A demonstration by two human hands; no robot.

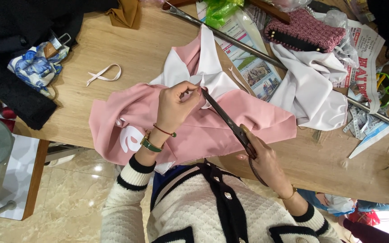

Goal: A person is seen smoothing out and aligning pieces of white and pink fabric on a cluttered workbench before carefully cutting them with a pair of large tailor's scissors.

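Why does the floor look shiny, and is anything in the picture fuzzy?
Head view: the glossy tile floor mirrors a lamp as a bright glare spot; light is soft and even on the pink cloth, with faint shadows; the left hand and scissors look sharp; table edges bend slightly from the wide lens.

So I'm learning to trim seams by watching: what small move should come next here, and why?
Probably close the scissors a short way: their tip sits at the white fabric edge that the left hand pinches taut over the pink garment, with the right hand on the handles.
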